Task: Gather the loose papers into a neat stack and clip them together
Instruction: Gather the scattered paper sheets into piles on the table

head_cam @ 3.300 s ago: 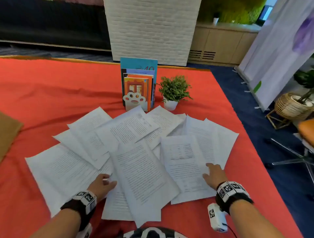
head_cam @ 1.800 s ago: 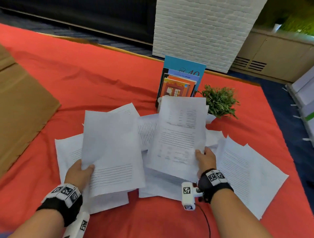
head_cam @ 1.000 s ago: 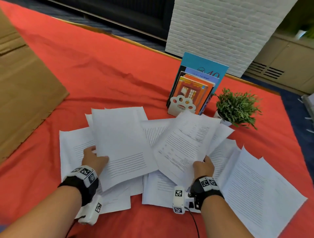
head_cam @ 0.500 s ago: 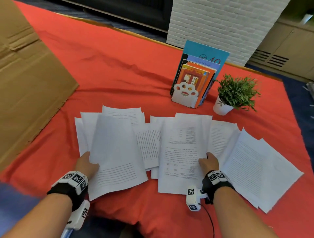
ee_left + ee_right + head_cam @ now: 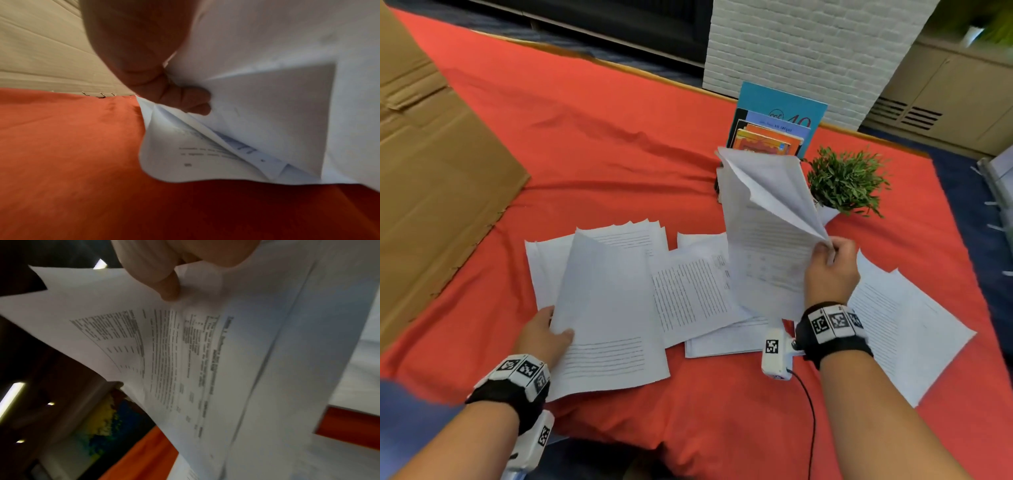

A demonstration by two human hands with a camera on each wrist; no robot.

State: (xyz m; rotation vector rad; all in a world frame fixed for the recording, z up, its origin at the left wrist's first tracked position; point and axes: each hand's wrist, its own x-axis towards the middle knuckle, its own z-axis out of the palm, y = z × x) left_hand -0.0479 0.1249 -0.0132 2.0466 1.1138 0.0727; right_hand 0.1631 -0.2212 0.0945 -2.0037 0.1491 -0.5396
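Note:
White printed sheets lie spread over the red cloth. My left hand grips the near left edge of the left pile of papers, thumb on top; in the left wrist view its fingers curl under the lifted top sheets. My right hand pinches a bundle of sheets by its right edge and holds it raised and bent above the table. The right wrist view shows the thumb pressed on that printed bundle. More loose sheets lie in the middle and at the right. No clip is visible.
A stand of upright books and a small potted plant are just behind the raised bundle. A flat cardboard sheet covers the left side. A white brick pillar rises beyond the table's far edge.
My right hand has lifted its bundle off the table and up toward the books; the sheets now stand bent in the air. My left hand keeps hold of the left pile.

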